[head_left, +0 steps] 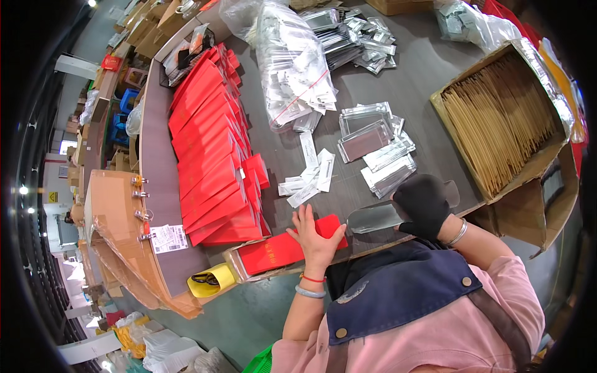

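Observation:
My left hand rests on a red flat packet at the table's front edge, fingers spread, thumb near its right end. In a black glove, my right hand is closed over a clear, thin rectangular pane; the glove hides its middle. A greyish translucent end shows right of the glove; I cannot tell if it belongs to the same pane. Beyond my right hand lie stacked clear panes in sleeves. White printed slips are scattered beyond my left hand.
A long row of overlapping red packets runs along the left. At right, an open cardboard box holds many brown padded envelopes. A plastic bag of slips and more sleeved panes lie farther back. A yellow holder hangs front left.

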Demonstrator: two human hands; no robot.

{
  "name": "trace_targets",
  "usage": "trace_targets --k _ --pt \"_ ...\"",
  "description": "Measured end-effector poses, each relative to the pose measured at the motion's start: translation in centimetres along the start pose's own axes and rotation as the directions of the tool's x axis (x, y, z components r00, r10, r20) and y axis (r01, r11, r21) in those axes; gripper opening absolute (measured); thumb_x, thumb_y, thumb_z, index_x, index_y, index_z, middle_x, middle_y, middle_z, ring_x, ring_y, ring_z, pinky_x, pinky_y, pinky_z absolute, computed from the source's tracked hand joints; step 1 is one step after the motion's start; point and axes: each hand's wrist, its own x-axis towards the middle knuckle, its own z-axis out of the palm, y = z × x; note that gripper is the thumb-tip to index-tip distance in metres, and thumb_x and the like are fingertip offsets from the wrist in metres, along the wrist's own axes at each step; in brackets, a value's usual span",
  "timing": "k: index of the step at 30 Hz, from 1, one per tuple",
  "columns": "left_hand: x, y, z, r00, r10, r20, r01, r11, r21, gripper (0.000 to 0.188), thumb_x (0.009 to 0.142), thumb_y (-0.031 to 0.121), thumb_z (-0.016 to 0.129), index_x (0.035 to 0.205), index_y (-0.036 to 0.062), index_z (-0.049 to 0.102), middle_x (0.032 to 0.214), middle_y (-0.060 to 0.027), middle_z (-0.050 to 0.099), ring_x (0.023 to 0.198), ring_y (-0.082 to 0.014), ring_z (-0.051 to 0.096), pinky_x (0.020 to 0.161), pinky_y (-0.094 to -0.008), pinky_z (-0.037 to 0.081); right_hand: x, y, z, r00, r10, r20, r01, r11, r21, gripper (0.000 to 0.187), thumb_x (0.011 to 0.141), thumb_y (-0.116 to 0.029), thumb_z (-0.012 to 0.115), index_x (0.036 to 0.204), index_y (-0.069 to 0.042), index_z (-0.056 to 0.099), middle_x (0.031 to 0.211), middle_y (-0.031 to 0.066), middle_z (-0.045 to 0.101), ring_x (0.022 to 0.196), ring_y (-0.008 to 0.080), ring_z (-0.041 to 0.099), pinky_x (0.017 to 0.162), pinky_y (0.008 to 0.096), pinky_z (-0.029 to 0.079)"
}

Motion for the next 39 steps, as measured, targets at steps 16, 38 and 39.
trace_targets --k 16,38,39 --pt "4.8 1.1 -0.2 0.940 0.304 -0.154 -0.316 0.946 -0.066 0.060 0.077 0.034 0.077 0.123 0.0020 0.058 0.128 -0.0180 0.053 0.121 -0.0392 0.046 0.103 -0.0520 0.034 2.5 -1.0 4.3 0.961 -0.088 -0.263 0.141 0.972 0.190 0.061 0.067 -0.040 0.080 0.116 -0.010 0.060 0.114 0.0117 0.060 0.109 0.0314 0.055 0.095 0.0451 0.039" --pt "13.7 8.0 4.7 0.869 0.488 -0.083 -0.470 0.866 0.168 0.045 0.069 0.017 0.081 0.110 0.0132 0.063 0.117 -0.0076 0.052 0.106 -0.0314 0.049 0.087 -0.0449 0.040 -13.3 23.6 0.5 0.423 0.808 -0.411 -0.873 0.484 0.053 0.038 0.090 -0.016 0.054 0.123 0.001 0.057 0.123 0.0201 0.057 0.116 0.0365 0.053 0.100 0.0406 0.042" --pt "13.7 8.1 4.7 0.842 0.522 -0.135 -0.498 0.850 0.172 0.044 0.069 0.016 0.081 0.109 0.0131 0.062 0.112 -0.0067 0.054 0.104 -0.0303 0.050 0.088 -0.0442 0.040 -13.1 23.7 0.3 0.386 0.826 -0.411 -0.884 0.459 0.093 0.037 0.090 -0.016 0.054 0.123 0.000 0.057 0.123 0.0202 0.058 0.115 0.0366 0.054 0.099 0.0409 0.043"
